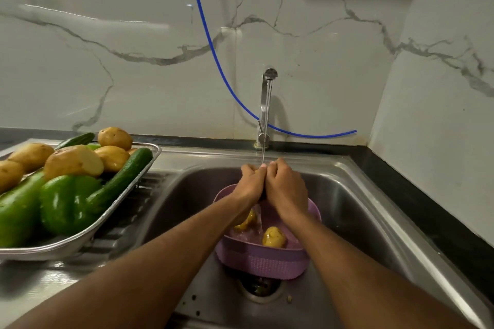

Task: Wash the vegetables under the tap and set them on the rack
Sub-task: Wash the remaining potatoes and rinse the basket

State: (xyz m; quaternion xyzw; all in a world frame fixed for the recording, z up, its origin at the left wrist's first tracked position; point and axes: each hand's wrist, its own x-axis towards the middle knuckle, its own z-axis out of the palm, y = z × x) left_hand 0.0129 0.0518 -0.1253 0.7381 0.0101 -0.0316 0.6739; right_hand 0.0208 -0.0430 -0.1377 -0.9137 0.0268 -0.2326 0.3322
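Potatoes are the business at this sink: I have both hands closed together under the running tap (268, 104), the left hand (250, 181) and right hand (286, 185) cupped round something between them that the fingers hide almost entirely (most likely a potato, judging by what else is being washed). Two more potatoes (274, 237) sit in water in the purple basket (264, 262) directly below, inside the steel sink (374, 227), which catches the stream as it runs off my wrists. To do this step well, I would turn the piece under the water so every side gets rubbed, and keep it over the basket so a slip lands there and not in the drain. On the drainboard to the left stands the metal rack (88, 235), already piled with potatoes, cucumbers (121, 176) and a green pepper (66, 200); space there looks tight, so the next piece needs a steady spot near the rim. A blue hose (213, 51) hangs down the marble wall behind the tap, clear of my reach.
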